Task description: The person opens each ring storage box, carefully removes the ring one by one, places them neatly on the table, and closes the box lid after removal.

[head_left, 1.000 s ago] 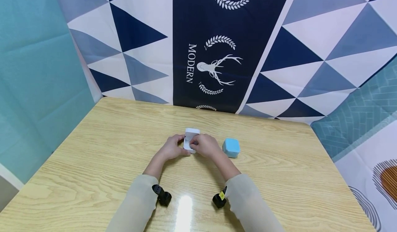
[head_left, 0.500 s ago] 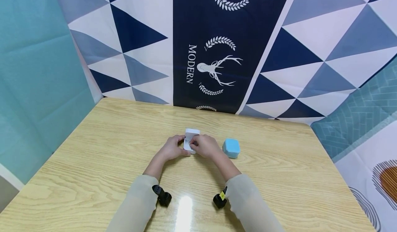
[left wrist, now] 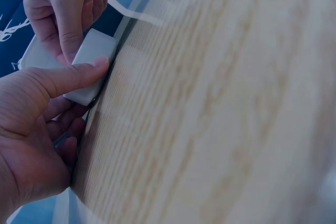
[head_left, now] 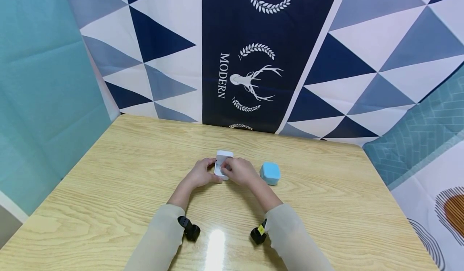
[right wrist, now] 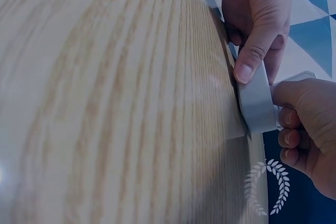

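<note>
A small white hinged case rests on the table with its lid raised toward the back. My left hand holds the case from the left, its thumb along the front wall and its other fingers at the side. My right hand has its fingers curled and its thumb and index fingertips down inside the case. Whatever lies between those fingertips is hidden, also in the right wrist view, where the right hand covers the inside. A light blue rounded cube stands just right of the right hand.
The wood-grain table reaches a patterned cloth backdrop at the far side. Light teal cloth hangs at the left. Small black cameras are strapped at both wrists.
The right fingertips have shifted very slightly left inside the case. The left hand, the case and the blue cube have stayed put.
</note>
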`<state>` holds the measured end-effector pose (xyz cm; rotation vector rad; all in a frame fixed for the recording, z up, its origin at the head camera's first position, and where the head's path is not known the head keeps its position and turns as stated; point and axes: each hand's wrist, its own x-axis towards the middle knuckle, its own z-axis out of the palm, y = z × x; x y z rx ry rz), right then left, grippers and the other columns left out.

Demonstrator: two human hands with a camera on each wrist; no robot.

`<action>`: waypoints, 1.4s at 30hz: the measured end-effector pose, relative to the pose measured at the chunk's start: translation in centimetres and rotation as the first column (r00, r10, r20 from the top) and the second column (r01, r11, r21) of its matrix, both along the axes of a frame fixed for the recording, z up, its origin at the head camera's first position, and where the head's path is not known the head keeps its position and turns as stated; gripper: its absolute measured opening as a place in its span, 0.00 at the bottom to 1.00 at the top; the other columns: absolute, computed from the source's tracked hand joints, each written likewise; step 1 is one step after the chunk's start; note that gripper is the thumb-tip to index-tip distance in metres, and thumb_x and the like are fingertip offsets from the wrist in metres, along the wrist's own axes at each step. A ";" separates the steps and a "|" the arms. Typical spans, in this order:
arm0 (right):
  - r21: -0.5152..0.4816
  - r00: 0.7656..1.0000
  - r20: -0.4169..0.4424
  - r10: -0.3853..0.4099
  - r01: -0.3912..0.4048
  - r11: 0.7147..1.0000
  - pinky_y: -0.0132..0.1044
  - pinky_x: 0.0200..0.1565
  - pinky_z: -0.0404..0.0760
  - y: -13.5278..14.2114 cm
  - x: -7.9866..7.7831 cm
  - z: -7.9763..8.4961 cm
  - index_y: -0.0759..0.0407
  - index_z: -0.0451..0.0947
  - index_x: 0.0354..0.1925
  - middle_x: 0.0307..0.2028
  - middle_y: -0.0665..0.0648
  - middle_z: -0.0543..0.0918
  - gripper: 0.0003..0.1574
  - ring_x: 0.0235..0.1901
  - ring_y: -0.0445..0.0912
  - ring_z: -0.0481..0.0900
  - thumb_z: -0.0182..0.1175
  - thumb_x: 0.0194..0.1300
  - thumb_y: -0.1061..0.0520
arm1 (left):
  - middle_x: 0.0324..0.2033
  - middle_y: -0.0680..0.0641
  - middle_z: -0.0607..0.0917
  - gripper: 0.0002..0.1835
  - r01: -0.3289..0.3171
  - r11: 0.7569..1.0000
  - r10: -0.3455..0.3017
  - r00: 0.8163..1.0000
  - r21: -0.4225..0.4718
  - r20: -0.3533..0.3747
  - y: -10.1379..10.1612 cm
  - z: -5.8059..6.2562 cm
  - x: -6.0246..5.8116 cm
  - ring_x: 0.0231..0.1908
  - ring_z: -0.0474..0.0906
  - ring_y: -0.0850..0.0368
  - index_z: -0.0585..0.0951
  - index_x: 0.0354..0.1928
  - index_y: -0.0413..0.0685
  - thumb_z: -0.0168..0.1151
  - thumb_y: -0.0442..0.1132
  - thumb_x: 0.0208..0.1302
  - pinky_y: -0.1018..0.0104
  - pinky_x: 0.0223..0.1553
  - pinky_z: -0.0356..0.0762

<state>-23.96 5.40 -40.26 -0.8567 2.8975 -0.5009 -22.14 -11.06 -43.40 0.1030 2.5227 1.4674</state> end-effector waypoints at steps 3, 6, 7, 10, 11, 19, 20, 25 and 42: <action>-0.004 1.000 -0.008 0.004 -0.004 1.000 0.32 0.28 0.70 0.1 0.1 0.1 0.55 0.81 0.38 0.28 0.50 0.84 0.10 0.21 0.38 0.69 0.57 0.65 0.52 | 0.65 0.39 0.68 0.40 -0.002 1.000 0.002 1.000 0.004 -0.001 0.0 0.1 0.0 0.67 0.60 0.44 0.67 0.65 0.40 0.73 0.39 0.48 0.51 0.67 0.60; -0.012 1.000 -0.011 0.007 -0.007 1.000 0.31 0.27 0.69 0.3 0.1 0.1 0.55 0.81 0.37 0.26 0.49 0.83 0.09 0.21 0.38 0.68 0.57 0.65 0.52 | 0.65 0.39 0.68 0.40 -0.001 1.000 0.001 1.000 0.003 -0.005 0.1 0.1 0.0 0.67 0.60 0.44 0.67 0.65 0.40 0.73 0.39 0.48 0.52 0.67 0.60; -0.015 1.000 -0.010 0.009 -0.009 1.000 0.31 0.27 0.68 0.4 0.1 0.1 0.55 0.81 0.37 0.25 0.49 0.82 0.09 0.20 0.38 0.68 0.58 0.65 0.52 | 0.65 0.39 0.68 0.41 0.000 1.000 0.000 1.000 0.003 -0.007 0.1 0.2 0.0 0.67 0.61 0.44 0.67 0.65 0.40 0.73 0.39 0.48 0.52 0.67 0.60; -0.023 1.000 -0.007 0.012 -0.012 1.000 0.30 0.25 0.66 0.5 0.2 0.2 0.55 0.81 0.37 0.22 0.48 0.80 0.09 0.20 0.38 0.67 0.58 0.65 0.52 | 0.65 0.39 0.68 0.41 0.001 1.000 -0.001 1.000 0.001 -0.009 0.2 0.2 0.1 0.67 0.61 0.44 0.67 0.65 0.39 0.73 0.38 0.48 0.52 0.67 0.61; -0.026 1.000 -0.004 0.014 -0.014 1.000 0.30 0.24 0.66 0.5 0.2 0.2 0.55 0.81 0.37 0.21 0.47 0.79 0.09 0.19 0.38 0.66 0.57 0.65 0.52 | 0.65 0.39 0.68 0.41 0.000 1.000 0.000 1.000 0.001 -0.008 0.2 0.2 0.1 0.67 0.61 0.44 0.67 0.65 0.39 0.73 0.38 0.48 0.52 0.67 0.61; -0.035 1.000 -0.015 0.026 -0.026 0.999 0.29 0.22 0.62 0.7 0.4 0.2 0.56 0.81 0.38 0.18 0.46 0.73 0.09 0.18 0.38 0.64 0.58 0.65 0.53 | 0.65 0.39 0.69 0.41 -0.007 1.000 0.007 1.000 -0.013 -0.007 0.2 0.0 0.1 0.67 0.60 0.44 0.67 0.65 0.40 0.73 0.39 0.48 0.50 0.67 0.59; -0.037 1.000 -0.015 0.026 -0.026 0.999 0.29 0.22 0.62 0.7 0.4 0.3 0.56 0.81 0.38 0.17 0.46 0.73 0.09 0.18 0.38 0.64 0.58 0.65 0.53 | 0.64 0.40 0.69 0.41 -0.005 1.000 0.005 1.000 -0.013 -0.011 0.2 0.0 0.1 0.67 0.61 0.44 0.67 0.65 0.40 0.73 0.39 0.48 0.51 0.67 0.60; -0.031 1.000 -0.013 0.020 -0.020 0.999 0.29 0.21 0.62 0.8 0.4 0.2 0.55 0.81 0.38 0.17 0.46 0.72 0.08 0.17 0.38 0.64 0.58 0.65 0.53 | 0.63 0.40 0.71 0.40 -0.002 1.000 0.001 0.999 -0.008 -0.034 0.2 -0.1 0.0 0.65 0.64 0.45 0.68 0.65 0.40 0.73 0.38 0.48 0.53 0.66 0.62; -0.026 0.999 -0.032 0.034 -0.035 0.999 0.29 0.20 0.61 0.9 0.6 0.2 0.55 0.81 0.38 0.16 0.46 0.71 0.09 0.17 0.38 0.64 0.58 0.64 0.52 | 0.63 0.39 0.71 0.40 0.001 1.000 -0.001 0.999 0.003 -0.034 0.2 -0.1 0.0 0.65 0.64 0.45 0.68 0.64 0.40 0.73 0.37 0.48 0.53 0.66 0.63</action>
